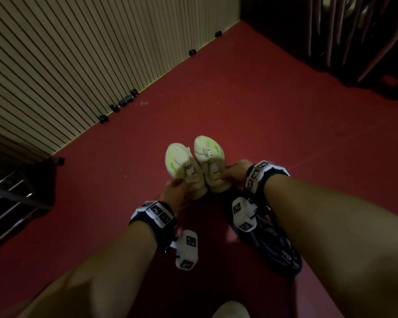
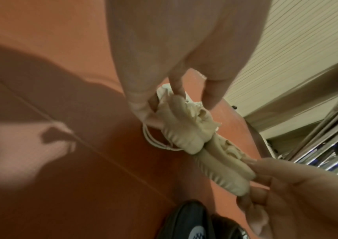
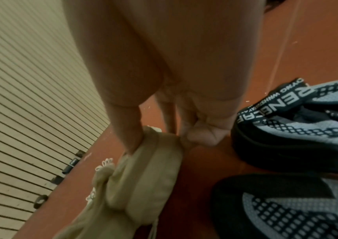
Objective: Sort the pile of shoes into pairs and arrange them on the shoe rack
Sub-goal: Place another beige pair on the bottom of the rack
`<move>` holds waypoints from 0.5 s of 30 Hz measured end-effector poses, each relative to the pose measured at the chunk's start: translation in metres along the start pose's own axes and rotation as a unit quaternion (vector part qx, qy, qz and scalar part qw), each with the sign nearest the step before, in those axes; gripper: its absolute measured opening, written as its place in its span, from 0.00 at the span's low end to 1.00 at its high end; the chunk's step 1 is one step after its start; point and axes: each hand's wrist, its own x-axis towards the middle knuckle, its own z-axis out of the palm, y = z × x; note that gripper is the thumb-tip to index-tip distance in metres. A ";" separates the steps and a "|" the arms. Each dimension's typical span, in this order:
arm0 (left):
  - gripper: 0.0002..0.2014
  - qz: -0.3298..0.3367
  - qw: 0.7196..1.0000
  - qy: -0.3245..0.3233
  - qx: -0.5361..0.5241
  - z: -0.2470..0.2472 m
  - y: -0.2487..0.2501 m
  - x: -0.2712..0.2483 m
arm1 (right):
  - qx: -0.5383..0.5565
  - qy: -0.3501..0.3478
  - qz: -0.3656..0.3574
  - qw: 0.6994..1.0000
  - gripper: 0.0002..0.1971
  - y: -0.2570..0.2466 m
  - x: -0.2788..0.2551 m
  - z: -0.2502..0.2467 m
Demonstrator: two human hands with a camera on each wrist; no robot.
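Note:
Two cream sneakers with neon-yellow side streaks are held side by side, toes pointing away from me. My left hand (image 1: 175, 191) grips the heel of the left cream sneaker (image 1: 182, 164). My right hand (image 1: 234, 173) pinches the heel collar of the right cream sneaker (image 1: 210, 157). The left wrist view shows my left hand (image 2: 159, 103) on one cream sneaker (image 2: 180, 122) and my right hand (image 2: 276, 186) on the other cream sneaker (image 2: 221, 169). In the right wrist view my right hand (image 3: 164, 139) has thumb and fingers on the cream sneaker (image 3: 143, 177). Whether the soles touch the red floor is unclear.
A pair of black and grey sneakers (image 1: 276, 244) (image 3: 296, 126) lies on the floor under my right forearm. The metal shoe rack (image 1: 9, 203) (image 2: 327, 137) stands at the left, by the ribbed beige wall (image 1: 78, 65). Dark furniture (image 1: 354, 42) fills the far right.

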 end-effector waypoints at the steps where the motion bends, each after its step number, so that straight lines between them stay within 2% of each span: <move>1: 0.14 0.013 1.000 0.013 0.014 -0.002 0.002 -0.002 | 0.012 -0.006 0.003 1.000 0.18 -0.001 -0.003 0.000; 3: 0.07 0.038 0.998 0.026 0.041 -0.006 0.005 -0.007 | 0.031 -0.018 0.004 0.999 0.12 -0.004 -0.012 0.001; 7: 0.13 0.044 0.996 0.032 0.071 -0.026 0.010 -0.020 | 0.054 -0.022 0.012 0.998 0.08 -0.011 -0.026 0.007; 11: 0.01 0.015 0.997 0.033 0.063 -0.058 0.025 -0.044 | 0.045 -0.038 -0.017 0.998 0.09 -0.035 -0.055 0.020; 15: 0.08 0.016 0.993 0.024 0.117 -0.108 0.040 -0.076 | -0.010 -0.060 -0.068 0.996 0.07 -0.076 -0.092 0.044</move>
